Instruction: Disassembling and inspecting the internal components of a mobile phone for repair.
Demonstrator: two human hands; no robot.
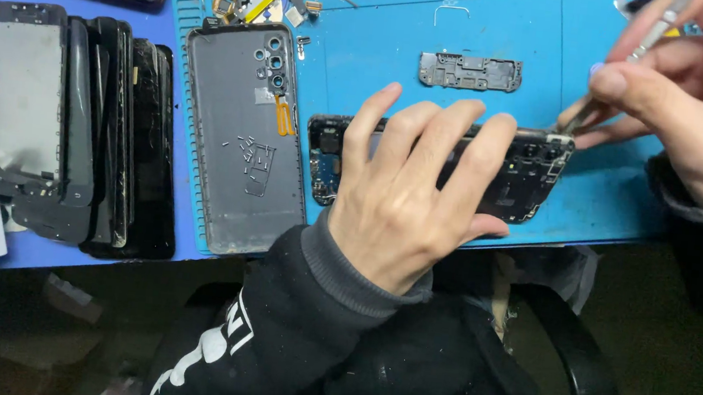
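The opened phone (528, 177), a dark slab with bare circuitry, lies near the near edge of the blue mat (505, 57) on the worktop. The left hand (408, 199) lies flat on it, fingers spread, holding nothing. The right hand (702, 95) pinches thin metal tweezers (636, 53), tips at the phone's right end. Left lies a grey back cover (241, 134) bearing tiny screws, then stacked glossy screens (80, 125). A small grey bracket (470, 71) lies beyond; bare mat surrounds it.
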